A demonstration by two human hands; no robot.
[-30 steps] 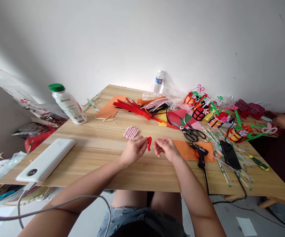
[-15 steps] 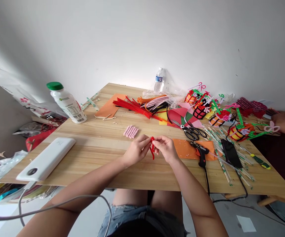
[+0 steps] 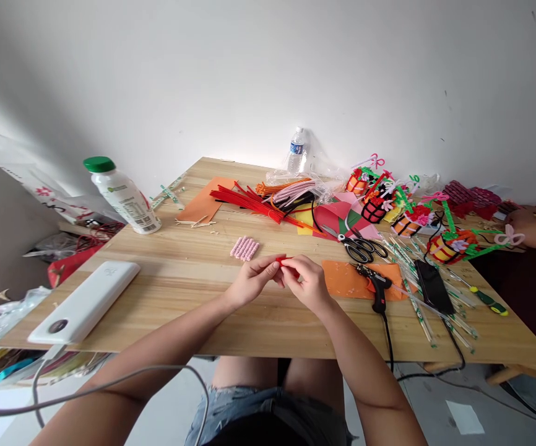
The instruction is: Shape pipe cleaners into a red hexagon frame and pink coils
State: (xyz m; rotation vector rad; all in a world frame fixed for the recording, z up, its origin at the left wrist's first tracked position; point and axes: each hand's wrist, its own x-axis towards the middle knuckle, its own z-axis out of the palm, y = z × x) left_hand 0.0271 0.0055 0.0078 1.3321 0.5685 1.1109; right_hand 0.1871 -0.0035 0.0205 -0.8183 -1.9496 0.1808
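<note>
Between my fingertips is a short red pipe cleaner [image 3: 281, 261], mostly hidden by the fingers. My left hand [image 3: 255, 278] pinches it from one side, and my right hand [image 3: 307, 282] pinches it from the other, the two hands touching. Just beyond my left hand lies a small pink coiled pipe-cleaner piece [image 3: 244, 248], flat on the wooden table [image 3: 166, 291]. Farther back is a bundle of long red pipe cleaners [image 3: 249, 203], beside pink, orange and black ones.
Right of my hands lie a hot glue gun [image 3: 379, 288] on orange paper [image 3: 337, 279], scissors [image 3: 358, 249], a phone [image 3: 434, 288], a screwdriver [image 3: 488, 301] and small flower baskets [image 3: 449, 246]. Leftward stand a white bottle [image 3: 126, 198] and power bank [image 3: 86, 301]. Another person's arm [image 3: 535, 229] rests far right.
My hands have come closer together, and the red pipe cleaner's hanging end no longer shows below the fingers. The camera view has shifted slightly.
</note>
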